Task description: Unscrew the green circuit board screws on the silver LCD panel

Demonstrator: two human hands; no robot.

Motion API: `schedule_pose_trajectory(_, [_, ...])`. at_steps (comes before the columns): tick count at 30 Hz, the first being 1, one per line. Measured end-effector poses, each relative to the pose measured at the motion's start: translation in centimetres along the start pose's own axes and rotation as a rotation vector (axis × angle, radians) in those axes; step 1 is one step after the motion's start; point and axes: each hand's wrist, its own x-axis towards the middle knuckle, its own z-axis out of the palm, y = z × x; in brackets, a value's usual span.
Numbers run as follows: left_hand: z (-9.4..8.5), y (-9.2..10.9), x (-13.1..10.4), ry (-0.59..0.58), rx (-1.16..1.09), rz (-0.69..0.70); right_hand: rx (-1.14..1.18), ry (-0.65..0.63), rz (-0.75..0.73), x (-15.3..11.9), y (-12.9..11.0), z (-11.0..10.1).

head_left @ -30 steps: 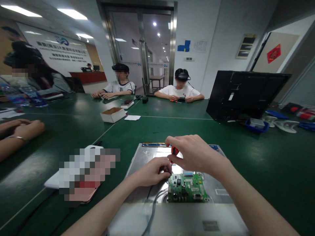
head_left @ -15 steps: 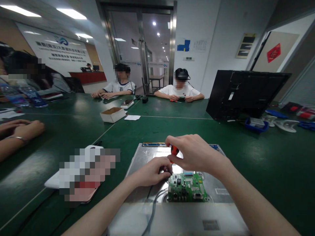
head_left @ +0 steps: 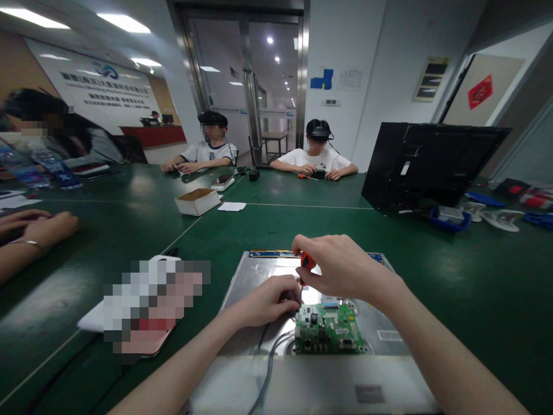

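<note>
A green circuit board (head_left: 330,329) lies on the silver metal back of a flat display panel (head_left: 242,374). My right hand (head_left: 345,265) is closed on the orange and black handle of a screwdriver (head_left: 307,260), which stands nearly upright with its shaft pointing down at the board's upper left corner. Beside that corner, my left hand (head_left: 272,300) has its thumb and fingers bent together close to the shaft's lower end; what they hold, if anything, is hidden. A grey cable (head_left: 268,369) runs from the board's left side toward me.
Phones (head_left: 159,305) lie left of the panel. Farther off are an open white box (head_left: 197,202), a black monitor (head_left: 432,167) and a blue tray (head_left: 450,218). A person's hands (head_left: 47,230) rest at the left; two people sit across the green table (head_left: 302,222).
My right hand and the screwdriver have shifted very slightly, and more of the shaft shows. My left fingers have moved a little at the board's corner.
</note>
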Motion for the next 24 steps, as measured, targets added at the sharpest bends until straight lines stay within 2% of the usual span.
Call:
schedule_pose_trajectory(11, [-0.10,0.55,0.02,-0.007,-0.007,-0.019,-0.045,0.009,0.002,0.03,-0.09,0.00])
schedule_pose_trajectory(18, [-0.01,0.26,0.04,-0.019,-0.014,-0.025,0.009,0.005,-0.020,-0.10,-0.09,-0.07])
schedule_pose_trajectory(24, [-0.10,0.14,0.09,-0.023,-0.004,-0.012,-0.037,0.037,0.008,0.07,-0.09,0.27])
